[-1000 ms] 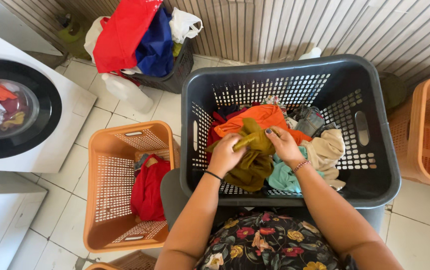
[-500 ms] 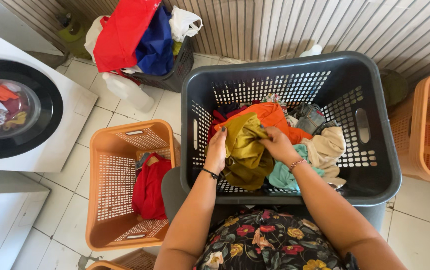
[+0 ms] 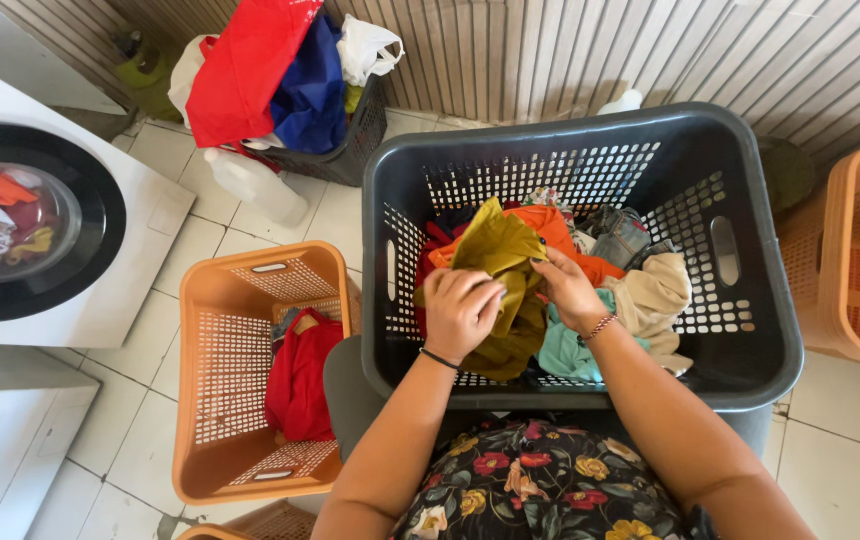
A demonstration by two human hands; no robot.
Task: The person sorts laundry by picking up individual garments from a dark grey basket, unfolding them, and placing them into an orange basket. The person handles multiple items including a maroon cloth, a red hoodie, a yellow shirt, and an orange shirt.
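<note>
Both hands' fingers, left (image 3: 462,312) and right (image 3: 570,290), now grip the olive garment (image 3: 500,250) lifted higher

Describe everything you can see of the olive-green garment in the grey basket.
The olive-green garment is a soft, crumpled cloth of plain mustard-olive colour, with no print visible. It is bunched and partly lifted, its top peaking above the other laundry, its lower folds hanging inside the grey basket. The left hand grips it from the front; the right hand pinches its edge. It lies against an orange garment behind.
</note>
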